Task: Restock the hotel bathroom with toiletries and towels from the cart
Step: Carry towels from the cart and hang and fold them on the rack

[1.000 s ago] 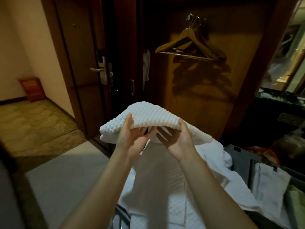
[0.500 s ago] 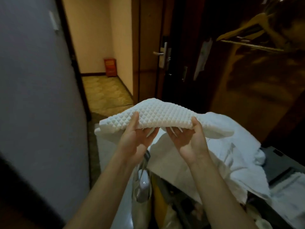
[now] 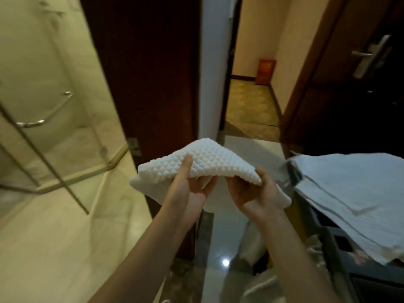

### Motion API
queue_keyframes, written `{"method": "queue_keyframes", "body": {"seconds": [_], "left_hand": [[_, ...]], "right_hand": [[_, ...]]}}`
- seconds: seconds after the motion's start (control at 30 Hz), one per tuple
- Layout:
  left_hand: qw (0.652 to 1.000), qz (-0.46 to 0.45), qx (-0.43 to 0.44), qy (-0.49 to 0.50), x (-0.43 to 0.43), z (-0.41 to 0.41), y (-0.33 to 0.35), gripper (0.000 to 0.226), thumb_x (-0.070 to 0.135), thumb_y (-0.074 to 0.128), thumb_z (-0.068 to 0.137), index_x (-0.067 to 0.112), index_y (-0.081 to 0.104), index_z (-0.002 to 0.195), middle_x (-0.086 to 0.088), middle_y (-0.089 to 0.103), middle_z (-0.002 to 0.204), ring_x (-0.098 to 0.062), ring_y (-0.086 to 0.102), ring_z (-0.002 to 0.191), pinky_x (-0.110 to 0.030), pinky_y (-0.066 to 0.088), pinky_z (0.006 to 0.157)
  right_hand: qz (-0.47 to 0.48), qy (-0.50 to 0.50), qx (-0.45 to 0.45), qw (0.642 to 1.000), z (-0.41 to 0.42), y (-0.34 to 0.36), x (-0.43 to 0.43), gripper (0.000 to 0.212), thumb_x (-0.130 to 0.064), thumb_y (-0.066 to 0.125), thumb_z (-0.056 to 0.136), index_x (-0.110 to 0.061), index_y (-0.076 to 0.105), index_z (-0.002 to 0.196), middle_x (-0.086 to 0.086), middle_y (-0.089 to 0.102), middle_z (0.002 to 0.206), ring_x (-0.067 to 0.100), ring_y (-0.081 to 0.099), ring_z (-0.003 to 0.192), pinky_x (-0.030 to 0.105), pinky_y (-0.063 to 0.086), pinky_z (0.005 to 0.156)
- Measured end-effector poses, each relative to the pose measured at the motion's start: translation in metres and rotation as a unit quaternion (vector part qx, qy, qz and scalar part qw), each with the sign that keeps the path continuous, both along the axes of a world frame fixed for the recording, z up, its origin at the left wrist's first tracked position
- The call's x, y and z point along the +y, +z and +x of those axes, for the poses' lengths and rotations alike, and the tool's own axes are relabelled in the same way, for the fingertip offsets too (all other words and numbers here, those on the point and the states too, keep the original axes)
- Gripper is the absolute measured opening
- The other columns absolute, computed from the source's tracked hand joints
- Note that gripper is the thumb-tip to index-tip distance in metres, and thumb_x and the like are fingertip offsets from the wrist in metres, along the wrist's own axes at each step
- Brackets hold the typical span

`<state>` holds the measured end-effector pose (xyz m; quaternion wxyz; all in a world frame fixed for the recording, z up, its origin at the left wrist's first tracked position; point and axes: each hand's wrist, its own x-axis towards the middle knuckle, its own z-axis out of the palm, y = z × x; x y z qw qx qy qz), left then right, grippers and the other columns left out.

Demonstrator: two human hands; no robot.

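Towel: the white waffle-textured folded towel (image 3: pixel 209 162) is in the air in front of me, arched like a small roof. It is above the glossy pale floor (image 3: pixel 220 237) and no longer above the cart.
Left hand: my left hand (image 3: pixel 188 193) pinches the left part of the towel, thumb on top and fingers under it. The grip is the same as one second ago.
Right hand: my right hand (image 3: pixel 251 193) holds the right edge in the same manner. The two hands are near each other but do not touch.
Change: one second ago the towel hung over the pile on the cart and I faced a wardrobe with wooden hangers. Now my view has turned to the left and the hangers are out of sight.
Cart: the dark grey cart (image 3: pixel 341 241) is now at my right. A pile of flat white towels (image 3: pixel 354 189) lies on it, near my right hand and apart from the towel I carry.
Bathroom side: a glass shower partition (image 3: pixel 54 127) now shows at the left, beside a dark wooden door frame (image 3: pixel 148 73).
Far end: a small red box (image 3: pixel 266 71) stands in the corridor ahead.
Meaning: I judge that the picking is done and the carrying is under way. The towel is not yet placed anywhere. The next move, I think, goes left toward the shower side, and the fold must be kept together.
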<state>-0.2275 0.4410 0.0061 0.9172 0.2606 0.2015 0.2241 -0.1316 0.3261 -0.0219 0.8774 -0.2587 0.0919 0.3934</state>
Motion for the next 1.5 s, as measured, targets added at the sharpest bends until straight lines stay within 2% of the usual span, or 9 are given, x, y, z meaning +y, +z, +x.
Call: {"method": "queue_keyframes", "body": {"seconds": [0.07, 0.2, 0.33, 0.57, 0.7, 0.8, 1.13, 1.37, 1.5], "left_hand": [[0.999, 0.001, 0.026, 0.026, 0.027, -0.02, -0.004, 0.032, 0.032, 0.055, 0.086, 0.022, 0.047, 0.116, -0.01, 0.064, 0.109, -0.024, 0.064, 0.099, -0.038, 0.051, 0.085], [0.996, -0.022, 0.05, 0.071, 0.096, -0.062, -0.01, 0.055, 0.037, 0.05, 0.088, 0.012, 0.042, 0.136, -0.015, 0.06, 0.124, -0.026, 0.06, 0.108, -0.037, 0.049, 0.083], [0.992, -0.023, 0.049, 0.118, 0.172, -0.104, -0.01, 0.051, 0.038, 0.049, 0.09, 0.013, 0.046, 0.134, -0.016, 0.059, 0.126, -0.026, 0.057, 0.115, -0.041, 0.043, 0.1], [0.973, -0.036, 0.07, 0.217, 0.297, -0.178, 0.008, 0.027, 0.035, 0.049, 0.093, 0.008, 0.056, 0.094, -0.016, 0.063, 0.108, -0.027, 0.055, 0.115, -0.039, 0.04, 0.106], [0.959, -0.043, 0.063, 0.274, 0.348, -0.209, 0.017, 0.021, 0.03, 0.053, 0.092, 0.009, 0.053, 0.091, -0.015, 0.063, 0.1, -0.027, 0.059, 0.104, -0.042, 0.042, 0.102], [0.948, -0.035, 0.069, 0.308, 0.379, -0.226, 0.022, 0.02, 0.03, 0.052, 0.093, 0.01, 0.053, 0.09, -0.014, 0.063, 0.094, -0.026, 0.06, 0.093, -0.041, 0.044, 0.097], [0.938, 0.007, 0.103, 0.331, 0.489, -0.229, 0.017, 0.022, 0.032, 0.047, 0.094, 0.011, 0.053, 0.099, -0.013, 0.063, 0.097, -0.025, 0.06, 0.09, -0.039, 0.048, 0.078], [0.938, 0.045, 0.132, 0.316, 0.596, -0.156, 0.008, 0.042, 0.031, 0.048, 0.094, 0.012, 0.042, 0.131, -0.017, 0.058, 0.123, -0.029, 0.057, 0.11, -0.042, 0.045, 0.092], [0.945, 0.031, 0.141, 0.294, 0.658, -0.1, 0.011, 0.038, 0.026, 0.05, 0.094, 0.009, 0.045, 0.127, -0.016, 0.061, 0.112, -0.025, 0.059, 0.099, -0.04, 0.044, 0.092]], "right_hand": [[-0.021, 0.063, -0.008, 0.998, -0.012, -0.005, 0.029, 0.043, -0.027, 0.046, 0.092, -0.003, 0.053, 0.127, 0.02, 0.065, 0.117, 0.03, 0.066, 0.101, 0.041, 0.054, 0.087], [-0.073, 0.172, -0.071, 0.98, -0.037, -0.008, 0.1, 0.05, -0.034, 0.05, 0.085, -0.008, 0.054, 0.127, 0.019, 0.064, 0.12, 0.03, 0.064, 0.107, 0.039, 0.056, 0.084], [-0.107, 0.246, -0.09, 0.959, -0.065, -0.01, 0.188, 0.043, -0.038, 0.038, 0.095, -0.009, 0.059, 0.119, 0.019, 0.068, 0.11, 0.032, 0.059, 0.109, 0.042, 0.048, 0.088], [-0.106, 0.323, -0.087, 0.936, -0.122, -0.002, 0.343, 0.038, -0.03, 0.041, 0.091, -0.007, 0.064, 0.11, 0.018, 0.068, 0.104, 0.03, 0.061, 0.104, 0.041, 0.048, 0.09], [-0.087, 0.352, -0.098, 0.927, -0.146, 0.005, 0.411, 0.039, -0.029, 0.042, 0.092, -0.004, 0.062, 0.113, 0.02, 0.069, 0.102, 0.032, 0.062, 0.099, 0.04, 0.053, 0.084], [-0.082, 0.375, -0.127, 0.915, -0.158, 0.012, 0.455, 0.038, -0.028, 0.042, 0.092, -0.004, 0.062, 0.115, 0.018, 0.07, 0.099, 0.03, 0.064, 0.097, 0.042, 0.05, 0.09], [-0.081, 0.389, -0.168, 0.902, -0.149, 0.013, 0.58, 0.039, -0.028, 0.051, 0.091, -0.007, 0.055, 0.124, 0.02, 0.065, 0.113, 0.031, 0.061, 0.105, 0.043, 0.05, 0.089], [-0.094, 0.334, -0.217, 0.913, -0.075, 0.021, 0.684, 0.027, -0.026, 0.049, 0.092, -0.01, 0.058, 0.111, 0.011, 0.066, 0.095, 0.022, 0.061, 0.088, 0.035, 0.049, 0.087], [-0.116, 0.281, -0.223, 0.926, -0.024, 0.026, 0.735, 0.015, -0.023, 0.05, 0.093, -0.013, 0.06, 0.097, 0.008, 0.066, 0.09, 0.019, 0.061, 0.082, 0.03, 0.05, 0.076]]}}
